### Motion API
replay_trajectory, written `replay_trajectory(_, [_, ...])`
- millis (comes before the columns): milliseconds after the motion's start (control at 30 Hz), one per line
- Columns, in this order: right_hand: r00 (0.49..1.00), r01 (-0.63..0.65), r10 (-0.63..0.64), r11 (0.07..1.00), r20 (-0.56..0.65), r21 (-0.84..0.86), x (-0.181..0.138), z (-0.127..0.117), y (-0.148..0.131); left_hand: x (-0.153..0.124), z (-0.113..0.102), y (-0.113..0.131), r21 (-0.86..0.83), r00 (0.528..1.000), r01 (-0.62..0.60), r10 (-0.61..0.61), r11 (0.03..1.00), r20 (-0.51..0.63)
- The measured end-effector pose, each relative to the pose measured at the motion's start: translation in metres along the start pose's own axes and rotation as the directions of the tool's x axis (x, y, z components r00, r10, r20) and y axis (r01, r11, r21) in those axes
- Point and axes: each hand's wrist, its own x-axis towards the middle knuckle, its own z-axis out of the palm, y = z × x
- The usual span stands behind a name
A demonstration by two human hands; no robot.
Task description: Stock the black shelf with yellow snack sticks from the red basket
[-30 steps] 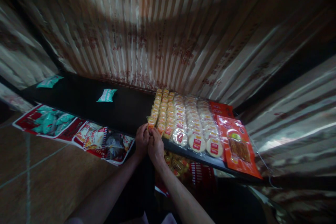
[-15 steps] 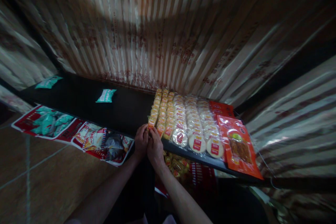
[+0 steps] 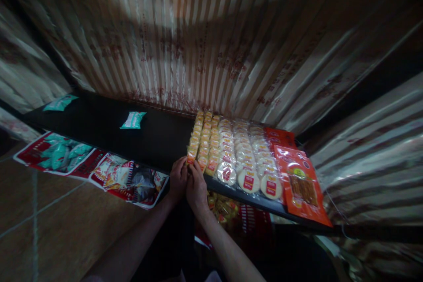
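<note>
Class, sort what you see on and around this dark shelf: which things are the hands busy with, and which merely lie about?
In hand:
left hand
right hand
front yellow snack packet
yellow packet rows

Lying about:
round white packets
orange pouches
teal packet
red bags below

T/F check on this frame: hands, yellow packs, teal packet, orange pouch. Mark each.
1. Both hands, left hand and right hand, meet at the front end of the yellow packs. True.
2. The teal packet lies among the round white packs. False: it lies alone on the dark shelf, left of them.
3. The orange pouch lies right of the round white packs. True.
4. The left hand rests on the orange pouch. False: it is at the yellow packs.
</note>
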Motion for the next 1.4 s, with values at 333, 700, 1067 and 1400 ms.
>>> replay_trajectory(333, [1.000, 0.024, -0.024, 0.999, 0.016, -0.048, 0.0019, -0.0015, -0.0003, -0.0003, 0.0011, -0.0015, 0.001, 1.000, -0.029, 0.029, 1.000, 0.010])
replay_trajectory(700, [0.999, 0.048, -0.048, 0.995, 0.002, -0.084, 0.0019, 0.0027, 0.0040, -0.0004, -0.0028, 0.0029, -0.013, 0.999, -0.041, 0.041, 0.999, 0.030])
replay_trajectory(1067, [0.998, 0.060, -0.061, 0.996, -0.002, -0.063, 0.0001, 0.0011, 0.0025, -0.0019, -0.0004, -0.0039, -0.009, 0.996, -0.088, 0.088, 0.996, 0.029])
replay_trajectory(1400, [0.993, 0.104, -0.107, 0.993, -0.056, -0.045, -0.0057, -0.0022, 0.0045, -0.0056, 0.0006, -0.0043, 0.037, 0.988, -0.147, 0.149, 0.988, -0.049])
